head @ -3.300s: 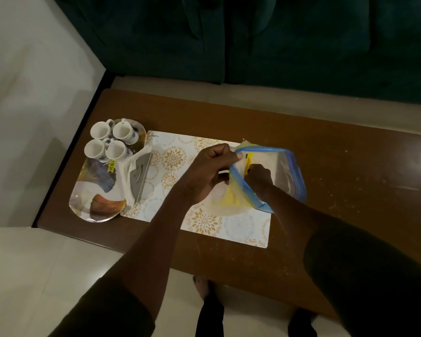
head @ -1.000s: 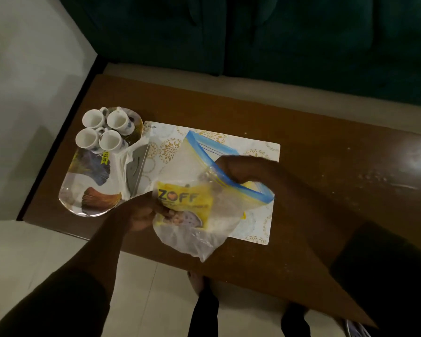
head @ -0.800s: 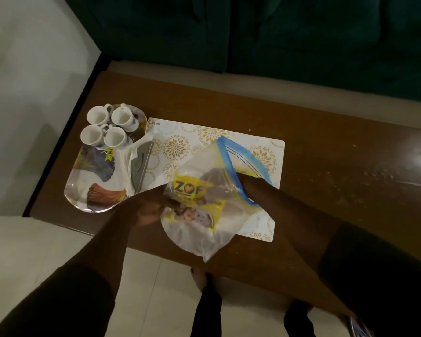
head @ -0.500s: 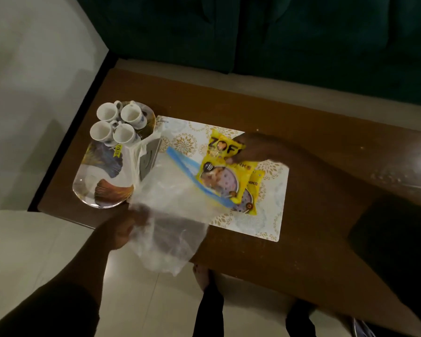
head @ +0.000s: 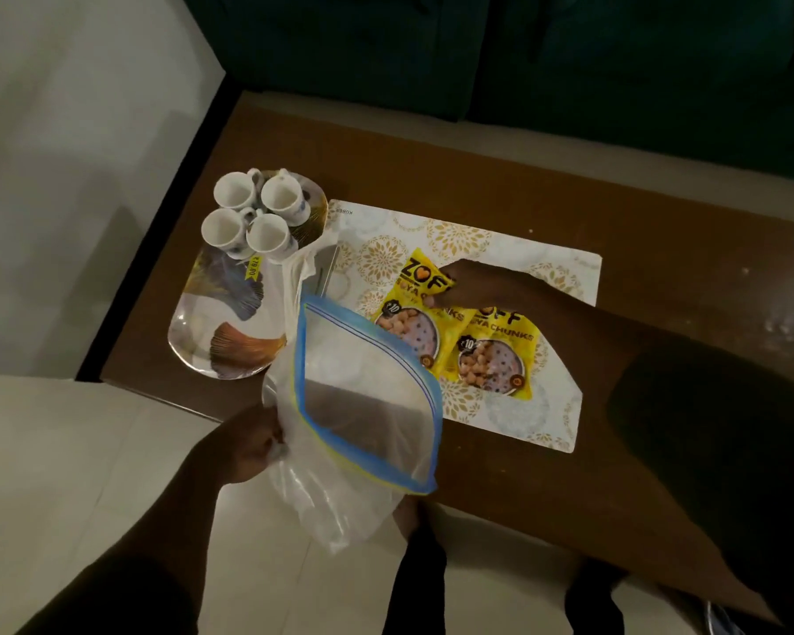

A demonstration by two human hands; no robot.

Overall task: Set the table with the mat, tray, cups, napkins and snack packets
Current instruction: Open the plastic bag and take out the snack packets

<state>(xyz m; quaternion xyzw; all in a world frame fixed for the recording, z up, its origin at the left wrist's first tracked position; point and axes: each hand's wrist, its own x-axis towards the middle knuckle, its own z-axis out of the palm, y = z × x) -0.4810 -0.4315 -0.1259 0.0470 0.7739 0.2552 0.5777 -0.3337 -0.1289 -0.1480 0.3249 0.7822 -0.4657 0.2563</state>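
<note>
Since half a second ago the bag (head: 363,405) has come nearer the camera and its mouth now gapes wide and empty, while both packets (head: 454,341) have settled flat on the mat (head: 514,249).

In the head view, the mat lies flat on the brown table (head: 661,240), and everything else is placed from it. On the mat's middle, two yellow packets lie side by side, the left one (head: 413,313) overlapping the right one (head: 496,355) a little. The right hand (head: 473,281) rests on the mat with its fingers closed on the top edge of the left packet. Just off the mat's left end sits the tray (head: 221,341), its right rim touching or overlapping the mat. Four white cups (head: 253,217) stand upright in a tight cluster on the tray's far end. White napkins (head: 299,277) lie along the seam between the tray and the mat. Off the mat's near left corner, the left hand (head: 244,451) is closed on the clear bag's side, holding it out over the table's near edge, the blue zip rim facing the camera. The bag's lower part hangs crumpled below the table edge, over the pale floor (head: 65,451). A dark green sofa (head: 523,52) stands beyond the mat's far side.
</note>
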